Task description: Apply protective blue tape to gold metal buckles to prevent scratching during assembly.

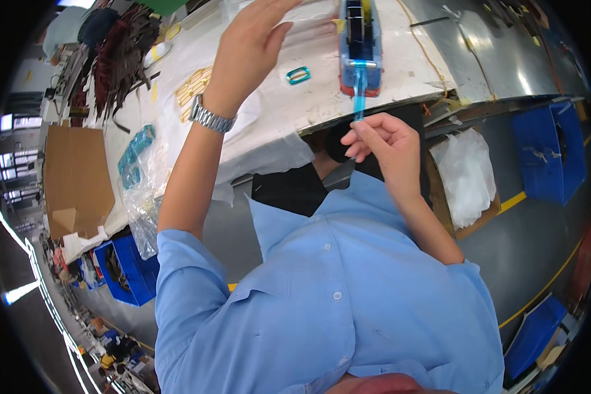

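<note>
My right hand (387,141) pinches the end of a blue tape strip (359,98) between thumb and fingers. The strip runs taut from a blue tape dispenser (375,80) at the table's front edge. My left hand (253,49), with a metal watch (211,119) on its wrist, reaches over the far part of the table beside clear plastic film (308,29). Its fingers are stretched out, partly cut off by the upper edge. Between the hands lies a small oval buckle (298,75) with a blue-green rim. Several gold-coloured frames (192,92) rest in rows left of my left wrist.
Clear plastic bags (141,203) and a blue-green wrapped bundle (136,148) lie at the table's left, by a cardboard piece (79,171). Dark strips (115,59) hang farther back. Right of me stand a box with white plastic (466,177) and a blue bin (548,151).
</note>
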Demonstrator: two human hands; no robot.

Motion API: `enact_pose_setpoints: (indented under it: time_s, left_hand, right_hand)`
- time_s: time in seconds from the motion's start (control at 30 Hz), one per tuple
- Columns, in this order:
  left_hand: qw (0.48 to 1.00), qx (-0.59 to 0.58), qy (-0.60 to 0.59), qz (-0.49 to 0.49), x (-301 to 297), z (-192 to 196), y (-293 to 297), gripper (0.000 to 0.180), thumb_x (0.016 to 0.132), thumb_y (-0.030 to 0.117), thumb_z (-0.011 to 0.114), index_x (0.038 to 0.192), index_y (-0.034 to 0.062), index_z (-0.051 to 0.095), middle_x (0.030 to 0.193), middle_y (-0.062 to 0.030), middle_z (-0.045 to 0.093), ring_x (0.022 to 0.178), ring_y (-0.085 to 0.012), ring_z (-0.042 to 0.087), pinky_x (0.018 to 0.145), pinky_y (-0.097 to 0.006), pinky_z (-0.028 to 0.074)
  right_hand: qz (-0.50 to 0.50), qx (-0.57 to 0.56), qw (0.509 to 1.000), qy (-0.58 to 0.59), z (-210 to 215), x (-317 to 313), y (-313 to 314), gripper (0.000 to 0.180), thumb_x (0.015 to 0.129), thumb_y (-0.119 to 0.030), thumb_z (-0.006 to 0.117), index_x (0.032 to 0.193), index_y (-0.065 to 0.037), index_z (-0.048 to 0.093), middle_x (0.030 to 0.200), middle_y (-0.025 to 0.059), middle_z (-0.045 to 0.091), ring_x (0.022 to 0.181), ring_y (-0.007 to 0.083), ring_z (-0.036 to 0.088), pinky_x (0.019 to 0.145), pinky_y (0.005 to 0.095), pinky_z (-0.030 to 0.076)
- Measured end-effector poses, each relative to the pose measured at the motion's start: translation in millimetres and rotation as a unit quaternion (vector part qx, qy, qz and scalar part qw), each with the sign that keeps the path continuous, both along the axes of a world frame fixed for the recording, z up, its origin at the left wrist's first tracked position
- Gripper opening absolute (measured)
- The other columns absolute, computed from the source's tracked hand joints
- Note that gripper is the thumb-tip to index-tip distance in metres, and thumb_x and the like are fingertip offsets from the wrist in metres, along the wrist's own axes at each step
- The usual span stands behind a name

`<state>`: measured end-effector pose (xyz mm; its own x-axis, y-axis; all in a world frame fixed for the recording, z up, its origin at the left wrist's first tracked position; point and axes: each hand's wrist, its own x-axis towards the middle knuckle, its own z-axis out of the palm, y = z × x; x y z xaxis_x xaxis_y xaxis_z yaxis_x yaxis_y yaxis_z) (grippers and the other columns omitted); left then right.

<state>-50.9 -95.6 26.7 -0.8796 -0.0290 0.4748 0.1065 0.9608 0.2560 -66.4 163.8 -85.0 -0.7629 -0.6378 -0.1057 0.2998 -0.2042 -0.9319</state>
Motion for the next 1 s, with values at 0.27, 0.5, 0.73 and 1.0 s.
enact_pose_setpoints:
  time_s: [0.27, 0.5, 0.73, 1.0]
  left_hand:
    - [0.973, 0.032, -0.080, 0.215, 130.6, -47.2, -113.5, 0.013, 0.097, 0.014, 0.073, 0.104, 0.0042, 0.077, 0.092, -0.0156, 0.075, 0.081, -0.0319, 0.071, 0.075, -0.041, 0.056]
    - [0.970, -0.136, -0.083, 0.184, 128.8, -85.5, -134.4, 0.008, 0.093, 0.010, 0.072, 0.098, 0.0035, 0.071, 0.092, -0.0147, 0.071, 0.091, -0.0364, 0.068, 0.080, -0.046, 0.054]
    - [0.971, -0.147, -0.103, 0.159, 140.2, -98.2, -151.9, 0.004, 0.090, 0.004, 0.068, 0.091, 0.0020, 0.065, 0.093, -0.0188, 0.067, 0.091, -0.0396, 0.064, 0.081, -0.050, 0.053]
    - [0.907, 0.384, -0.022, 0.175, 111.4, -73.5, -172.7, 0.012, 0.105, 0.011, 0.069, 0.097, 0.0022, 0.070, 0.082, 0.0046, 0.063, 0.070, -0.0060, 0.053, 0.065, -0.023, 0.044]
  right_hand:
    - [-0.009, 0.006, 1.000, -0.001, 6.0, -0.8, 1.7, 0.014, 0.106, -0.008, 0.067, 0.105, 0.005, 0.071, 0.091, 0.0148, 0.079, 0.073, 0.0154, 0.074, 0.068, 0.0276, 0.059]
    - [-0.010, -0.013, 1.000, -0.014, 5.6, -6.3, 1.6, 0.016, 0.106, -0.009, 0.066, 0.110, 0.006, 0.071, 0.094, 0.0151, 0.078, 0.077, 0.0166, 0.075, 0.072, 0.0287, 0.060]
    - [0.051, -0.058, 0.994, -0.077, -13.1, -3.5, 1.4, 0.024, 0.108, -0.011, 0.064, 0.118, 0.010, 0.068, 0.100, 0.0187, 0.078, 0.084, 0.0216, 0.078, 0.076, 0.0325, 0.064]
    - [0.015, -0.038, 0.998, -0.046, -14.1, -6.6, 8.8, 0.021, 0.108, -0.013, 0.066, 0.111, 0.006, 0.071, 0.109, 0.0139, 0.080, 0.083, 0.0153, 0.077, 0.069, 0.0273, 0.061]
